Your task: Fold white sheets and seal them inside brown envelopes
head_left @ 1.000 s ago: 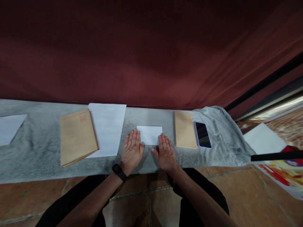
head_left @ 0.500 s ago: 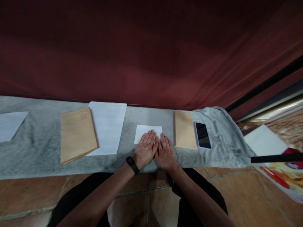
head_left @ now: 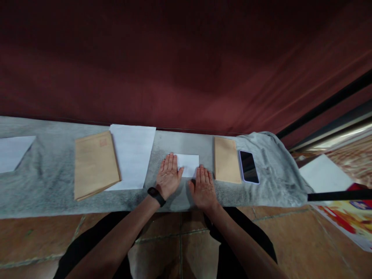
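Note:
A small white folded-looking paper (head_left: 188,162) lies flat on the grey cloth in front of me. My left hand (head_left: 168,176) rests flat over its left edge, fingers stretched out and thumb out to the side. At its lower right corner is my right hand (head_left: 204,190), also flat, its fingertips at the paper's edge. Right of that hand lies a brown envelope stack (head_left: 227,159), with a phone (head_left: 249,166) in a pale purple case beside it. Left of my left hand are large white sheets (head_left: 135,155), partly covered by larger brown envelopes (head_left: 95,164).
The grey cloth (head_left: 52,186) covers a long narrow surface. Another white sheet (head_left: 14,153) is at the far left. A dark red curtain (head_left: 174,77) hangs behind. At the right are a black bar (head_left: 337,195) and a colourful printed box (head_left: 351,217) over the tiled floor.
My left hand has slid left across the white paper to its left edge, uncovering more of it. My right hand has moved only slightly, and the hands are now apart.

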A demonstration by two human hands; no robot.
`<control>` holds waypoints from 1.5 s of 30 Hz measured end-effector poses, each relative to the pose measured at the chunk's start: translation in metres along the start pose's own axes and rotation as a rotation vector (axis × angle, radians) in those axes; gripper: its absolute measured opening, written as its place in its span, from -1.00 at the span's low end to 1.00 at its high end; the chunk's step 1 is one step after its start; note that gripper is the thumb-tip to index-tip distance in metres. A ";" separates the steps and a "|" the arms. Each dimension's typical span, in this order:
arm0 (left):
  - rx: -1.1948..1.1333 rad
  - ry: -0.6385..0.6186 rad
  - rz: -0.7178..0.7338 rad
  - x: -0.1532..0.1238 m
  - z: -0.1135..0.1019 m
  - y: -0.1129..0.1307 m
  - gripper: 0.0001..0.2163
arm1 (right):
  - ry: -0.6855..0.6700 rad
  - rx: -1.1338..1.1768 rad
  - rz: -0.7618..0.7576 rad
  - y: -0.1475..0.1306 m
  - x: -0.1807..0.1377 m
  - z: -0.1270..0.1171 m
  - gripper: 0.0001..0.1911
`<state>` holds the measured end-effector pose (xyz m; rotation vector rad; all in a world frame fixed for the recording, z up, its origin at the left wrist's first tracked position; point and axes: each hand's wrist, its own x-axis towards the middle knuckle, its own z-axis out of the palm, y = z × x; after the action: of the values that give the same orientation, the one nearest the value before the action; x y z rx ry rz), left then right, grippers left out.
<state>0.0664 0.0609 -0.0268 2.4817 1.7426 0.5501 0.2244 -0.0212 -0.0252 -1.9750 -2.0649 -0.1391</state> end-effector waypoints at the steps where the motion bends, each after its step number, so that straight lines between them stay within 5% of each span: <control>1: 0.005 -0.001 -0.003 0.000 0.000 -0.001 -0.40 | -0.013 0.004 0.015 0.001 0.003 -0.002 -0.35; 16: 0.128 -0.151 0.037 0.001 -0.011 0.000 -0.46 | -0.130 0.257 -0.061 -0.039 0.058 0.013 -0.38; 40: 0.033 -0.042 -0.018 0.003 -0.008 0.005 -0.45 | 0.031 0.051 0.061 -0.001 0.053 0.023 -0.36; 45: -0.056 -0.059 0.118 0.007 -0.009 0.016 -0.46 | -0.013 0.025 0.071 0.000 0.052 0.021 -0.39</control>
<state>0.0806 0.0604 -0.0128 2.5473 1.5463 0.5196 0.2203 0.0344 -0.0319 -2.0368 -1.9908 -0.0862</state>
